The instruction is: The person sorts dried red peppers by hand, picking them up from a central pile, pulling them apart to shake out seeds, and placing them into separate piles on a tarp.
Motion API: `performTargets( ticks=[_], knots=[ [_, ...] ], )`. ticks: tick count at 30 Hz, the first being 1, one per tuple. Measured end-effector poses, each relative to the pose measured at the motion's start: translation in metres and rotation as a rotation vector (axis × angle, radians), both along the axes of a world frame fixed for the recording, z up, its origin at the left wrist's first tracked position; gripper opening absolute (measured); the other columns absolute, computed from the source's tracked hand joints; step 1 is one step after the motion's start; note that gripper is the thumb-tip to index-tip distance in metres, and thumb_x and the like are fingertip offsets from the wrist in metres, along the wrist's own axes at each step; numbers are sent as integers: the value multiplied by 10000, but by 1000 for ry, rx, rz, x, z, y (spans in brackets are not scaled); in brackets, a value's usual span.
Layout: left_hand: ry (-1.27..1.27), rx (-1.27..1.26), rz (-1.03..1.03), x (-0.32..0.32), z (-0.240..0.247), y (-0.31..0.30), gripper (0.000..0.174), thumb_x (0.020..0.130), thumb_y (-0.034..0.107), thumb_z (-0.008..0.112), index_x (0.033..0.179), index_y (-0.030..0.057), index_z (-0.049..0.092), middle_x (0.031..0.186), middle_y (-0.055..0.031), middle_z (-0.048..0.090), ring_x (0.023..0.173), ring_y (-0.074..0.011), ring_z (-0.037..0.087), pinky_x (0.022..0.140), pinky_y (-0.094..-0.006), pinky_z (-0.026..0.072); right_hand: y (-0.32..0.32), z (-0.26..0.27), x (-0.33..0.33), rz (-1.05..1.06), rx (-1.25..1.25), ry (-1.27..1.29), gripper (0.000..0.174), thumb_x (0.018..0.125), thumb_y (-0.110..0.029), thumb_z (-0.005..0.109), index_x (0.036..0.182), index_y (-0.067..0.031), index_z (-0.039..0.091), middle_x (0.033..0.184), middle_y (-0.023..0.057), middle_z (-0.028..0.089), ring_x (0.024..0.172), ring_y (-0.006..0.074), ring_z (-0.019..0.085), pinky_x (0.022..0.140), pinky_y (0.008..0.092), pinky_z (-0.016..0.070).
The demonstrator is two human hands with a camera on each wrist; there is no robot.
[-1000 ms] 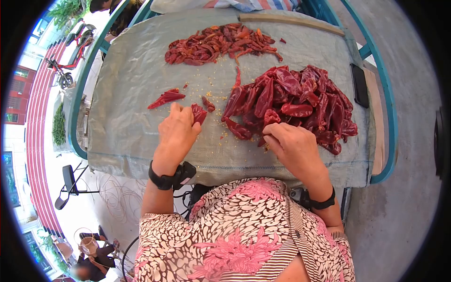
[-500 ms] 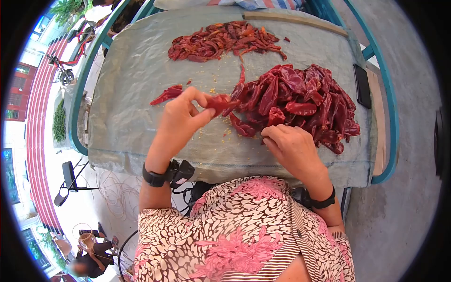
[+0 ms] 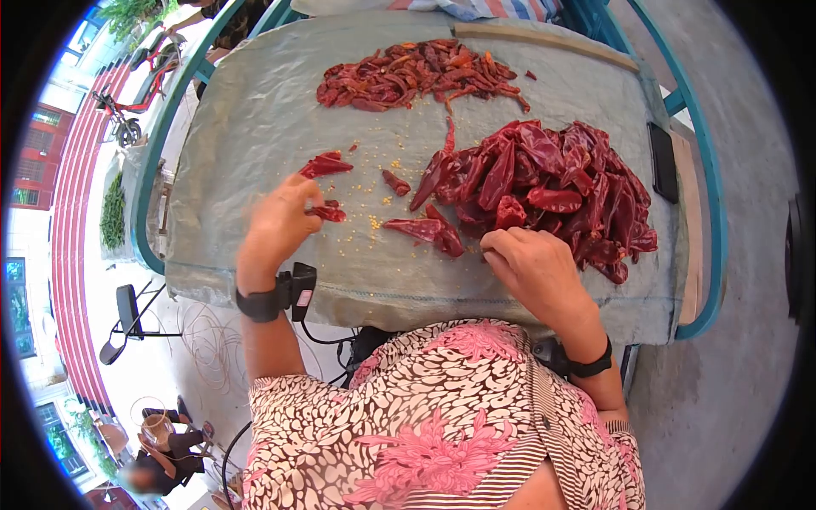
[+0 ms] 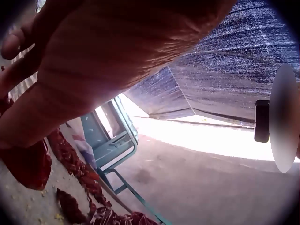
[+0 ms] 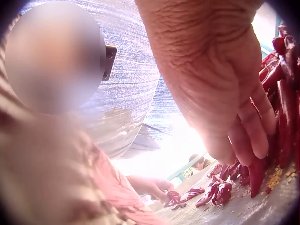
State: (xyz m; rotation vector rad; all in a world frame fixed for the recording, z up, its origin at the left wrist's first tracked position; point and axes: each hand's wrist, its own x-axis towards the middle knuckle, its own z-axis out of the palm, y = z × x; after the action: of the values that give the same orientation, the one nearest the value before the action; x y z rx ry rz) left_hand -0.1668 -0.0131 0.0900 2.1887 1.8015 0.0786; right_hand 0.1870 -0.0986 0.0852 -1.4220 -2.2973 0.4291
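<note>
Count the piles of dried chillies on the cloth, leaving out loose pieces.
2. The smaller pile lies at the far edge; the bigger pile lies on the right, just beyond the right hand. None seems hidden.

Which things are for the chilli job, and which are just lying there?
For the job: big chilli pile, far chilli pile, chilli piece in the left hand, spilled seeds.
Just lying about: black phone, wooden plank, striped cloth.
</note>
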Motion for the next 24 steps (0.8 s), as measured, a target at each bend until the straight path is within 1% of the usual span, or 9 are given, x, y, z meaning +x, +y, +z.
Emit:
performTargets(
  ticks=[2, 5, 8, 11, 14, 16, 17, 19, 24],
  knots=[
    [-93, -46, -64, -6, -23, 4, 247, 765, 87, 735, 997, 104, 652, 1114, -96, 652, 1056, -324, 651, 843, -422, 514, 1, 0, -1, 9, -1, 1, 114, 886, -133, 703, 964, -90, 632, 808, 83, 623, 755, 306, 637, 697, 415, 502],
    [21, -40, 86, 14, -22, 6, 316, 735, 54, 728, 1022, 72, 598, 1047, -111, 664, 1003, -342, 652, 847, -419, 509, 1, 0, -1, 18, 12, 2, 120, 883, -129, 704, 966, -89, 628, 803, 83, 618, 754, 303, 635, 695, 411, 498],
    [-261, -37, 229, 10, -23, 13, 366, 759, 57, 718, 1108, 84, 612, 1067, -113, 677, 1047, -335, 656, 858, -428, 517, -1, 0, 0, 14, 5, -19, 127, 878, -125, 707, 970, -90, 625, 800, 83, 616, 753, 300, 634, 692, 407, 495],
    [-28, 109, 312, 16, -19, 26, 403, 780, 88, 719, 1174, 91, 633, 1151, -138, 672, 1089, -323, 659, 859, -437, 527, 0, -2, 0, 19, 5, -6, 133, 875, -122, 711, 971, -92, 624, 800, 81, 615, 749, 299, 633, 689, 406, 493],
    [102, 178, 243, 9, -34, 36, 452, 787, 116, 720, 1232, 103, 639, 1161, -151, 651, 1083, -327, 660, 866, -446, 530, 0, 0, -2, 22, -14, -5, 133, 875, -125, 713, 981, -93, 638, 822, 84, 635, 767, 304, 643, 706, 412, 503],
    [55, 154, 269, 10, -37, 40, 415, 789, 116, 740, 1188, 84, 627, 1167, -145, 624, 1053, -360, 664, 856, -469, 538, -3, 2, -1, 3, -54, -30, 137, 883, -132, 708, 1008, -95, 668, 868, 90, 675, 810, 315, 666, 741, 424, 523],
    [32, 138, 279, 10, -39, 41, 399, 791, 116, 750, 1166, 74, 621, 1170, -142, 611, 1038, -377, 666, 852, -480, 543, -3, 2, 0, 2, -30, -32, 135, 879, -129, 711, 997, -94, 654, 844, 87, 654, 792, 310, 656, 726, 419, 513],
    [22, 166, 249, 7, -44, 40, 372, 792, 119, 750, 1142, 80, 629, 1156, -132, 608, 1030, -370, 668, 852, -476, 544, -3, 0, 2, 6, 13, -34, 140, 872, -124, 717, 973, -94, 626, 797, 82, 613, 755, 300, 636, 695, 409, 494],
    [8, 194, 254, 7, -43, 37, 325, 790, 118, 754, 1094, 91, 640, 1149, -117, 611, 1024, -360, 672, 854, -475, 543, -3, -2, 1, 14, -1, -8, 142, 877, -121, 712, 989, -94, 628, 809, 88, 620, 764, 307, 636, 706, 412, 495]
  ],
)
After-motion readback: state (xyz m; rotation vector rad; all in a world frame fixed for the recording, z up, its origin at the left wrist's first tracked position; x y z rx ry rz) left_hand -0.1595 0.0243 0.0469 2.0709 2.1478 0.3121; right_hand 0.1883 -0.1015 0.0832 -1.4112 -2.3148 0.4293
